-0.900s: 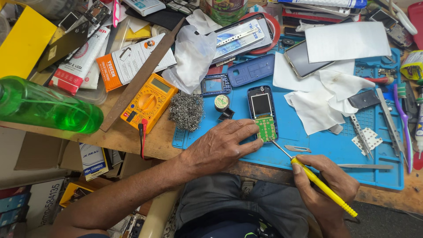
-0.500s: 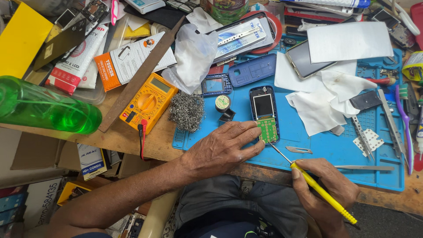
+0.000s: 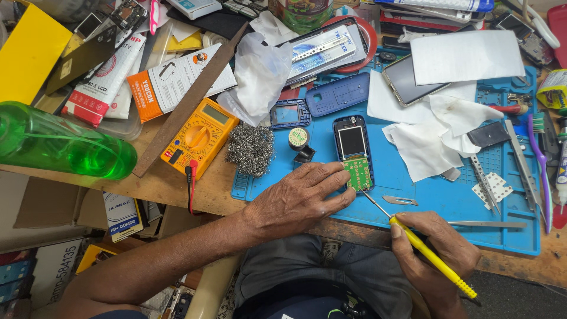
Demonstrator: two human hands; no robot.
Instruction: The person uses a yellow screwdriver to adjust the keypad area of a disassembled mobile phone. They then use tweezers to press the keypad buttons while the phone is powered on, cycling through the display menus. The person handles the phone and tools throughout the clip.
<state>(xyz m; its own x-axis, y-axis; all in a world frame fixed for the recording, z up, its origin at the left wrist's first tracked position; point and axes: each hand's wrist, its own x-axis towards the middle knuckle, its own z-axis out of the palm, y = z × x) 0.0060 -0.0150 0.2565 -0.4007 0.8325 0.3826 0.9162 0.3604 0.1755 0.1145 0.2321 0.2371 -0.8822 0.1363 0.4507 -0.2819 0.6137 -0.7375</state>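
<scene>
A small opened phone (image 3: 353, 147) with a bare green circuit board (image 3: 358, 172) lies on the blue work mat (image 3: 437, 198). My left hand (image 3: 301, 198) presses flat on the mat, fingertips holding the phone's lower edge. My right hand (image 3: 436, 248) grips a yellow-handled soldering iron (image 3: 431, 259) like a pen. Its thin metal tip reaches up-left to the bottom edge of the green board.
A yellow multimeter (image 3: 199, 137), a wad of steel wool (image 3: 250, 149) and a small round tin (image 3: 299, 137) sit left of the phone. White tissues (image 3: 434, 133), a smartphone (image 3: 407, 80), tweezers (image 3: 487, 224), a purple toothbrush (image 3: 542, 165) lie to the right. A green bottle (image 3: 62, 142) rests far left.
The view has shifted slightly. The iron's tip stays at the lower edge of the green board, and my left hand keeps holding the phone.
</scene>
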